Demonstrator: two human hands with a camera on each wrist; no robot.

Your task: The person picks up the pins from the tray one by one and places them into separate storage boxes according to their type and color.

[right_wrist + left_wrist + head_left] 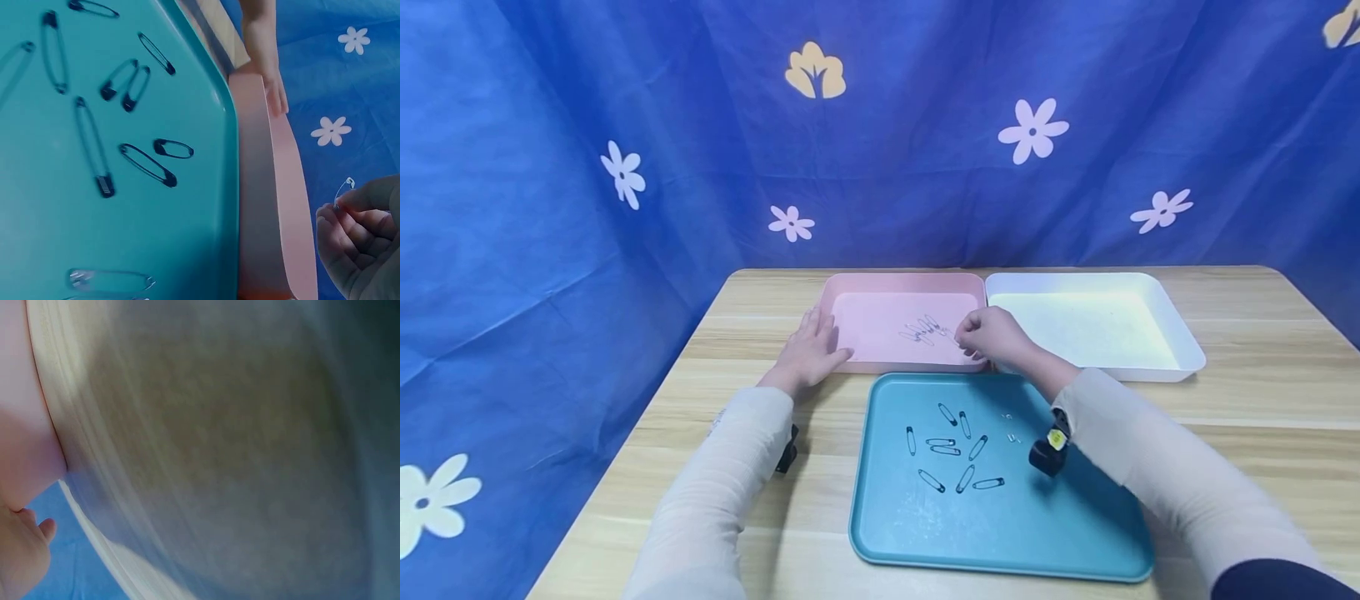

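Note:
My right hand [996, 333] is over the right end of the pink tray [887, 367], pinching a small silver safety pin [345, 187] between thumb and fingertip. At the tray's left rim rests my left hand [808, 352], its fingers spread loosely along the edge. Several silver safety pins [925, 329] lie in a cluster inside the pink tray. On the teal tray [1037, 533] in front are several black safety pins [965, 478] scattered about the middle. A few small silver pins [1013, 438] lie to their right. The left wrist view shows mostly blurred sleeve and tabletop.
A white tray [1165, 367] stands right of the pink one, close beside it. All the trays sit on a light wooden table [685, 433]. A blue cloth [910, 167] with flower prints hangs behind and to the left.

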